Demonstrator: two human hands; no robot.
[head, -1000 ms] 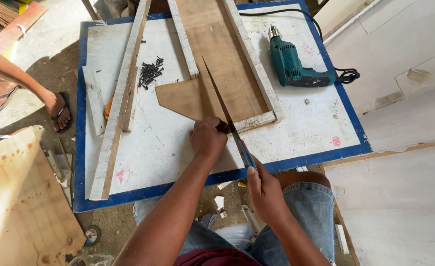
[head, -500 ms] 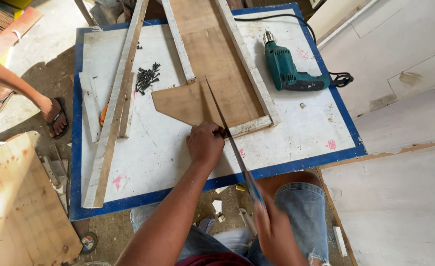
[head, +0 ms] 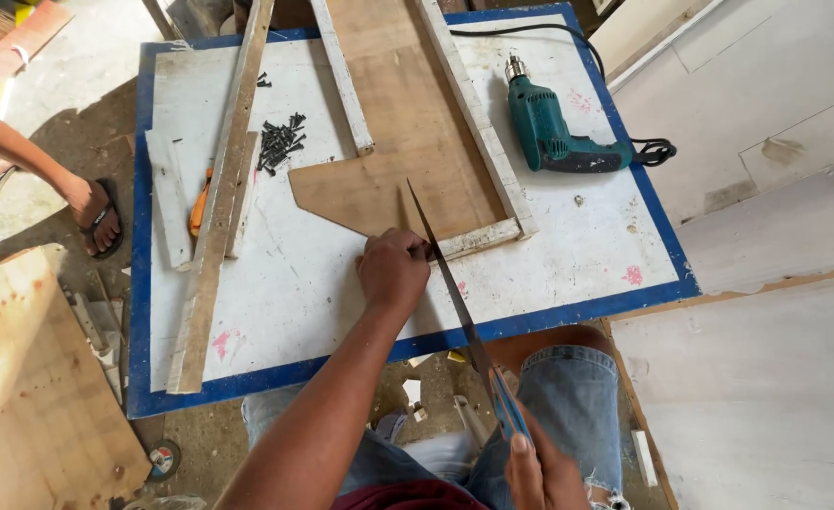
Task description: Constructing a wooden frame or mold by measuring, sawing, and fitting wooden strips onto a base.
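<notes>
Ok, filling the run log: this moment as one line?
left hand: pressing plywood panel | right hand: gripping handsaw | blade at panel edge | drill idle

I look down on my white worktable (head: 568,255) with its blue painted border, lit by bright daylight. Under it lies a dusty grey concrete floor (head: 68,161), littered with small wood scraps near my knees. At eight o'clock a bare plywood sheet (head: 30,397) leans by the table. From two to four o'clock, pale whitewashed boards (head: 776,142) fill the side. At eleven o'clock lies a reddish plank (head: 11,47).
</notes>
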